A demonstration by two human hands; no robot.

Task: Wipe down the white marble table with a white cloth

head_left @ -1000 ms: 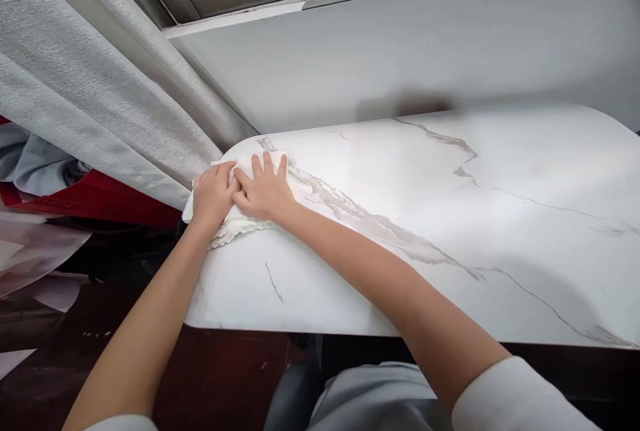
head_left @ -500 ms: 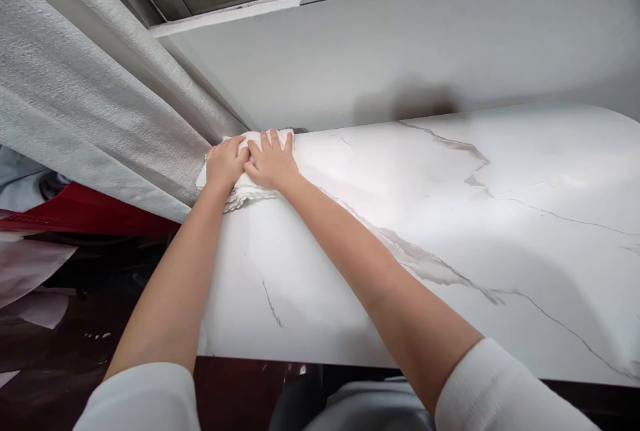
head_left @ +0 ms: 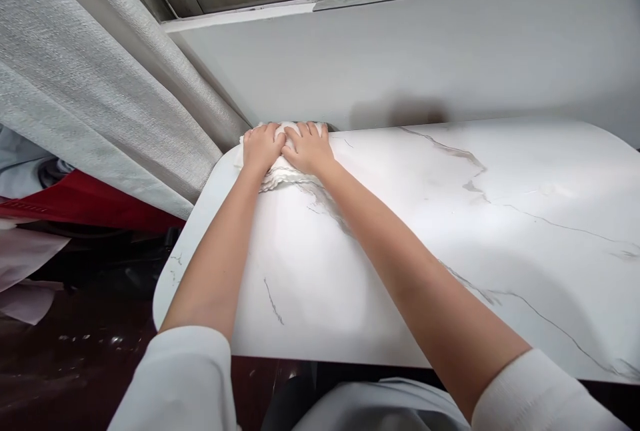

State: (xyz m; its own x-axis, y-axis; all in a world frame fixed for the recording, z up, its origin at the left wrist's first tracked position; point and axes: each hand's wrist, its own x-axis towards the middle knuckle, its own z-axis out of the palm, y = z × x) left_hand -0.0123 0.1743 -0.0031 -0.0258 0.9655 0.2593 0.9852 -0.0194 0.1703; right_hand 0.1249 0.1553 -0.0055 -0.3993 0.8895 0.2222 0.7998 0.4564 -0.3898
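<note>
A folded white cloth (head_left: 280, 179) with a ruffled edge lies at the back left of the white, marble-patterned tabletop (head_left: 320, 291). My left hand (head_left: 262, 148) rests on its left part, palm down, fingers pointing towards the wall. Beside it, my right hand (head_left: 311, 148) presses on the right part, its fingers spread over the cloth. The two thumbs nearly meet in the middle. Both arms reach forward across the table. Much of the cloth is hidden under the hands.
A pale wall panel (head_left: 400, 51) runs along the table's back edge, under a grey ledge. At the left hangs a light grey curtain (head_left: 125, 91), close to the rounded table corner. Below it are a red fabric item (head_left: 95, 201) and a dark shiny floor (head_left: 90, 364).
Both hands and the cloth have slid to the right and slightly back along the table's rear edge. The rounded left end of the table, covered by the curtain before, now shows.
</note>
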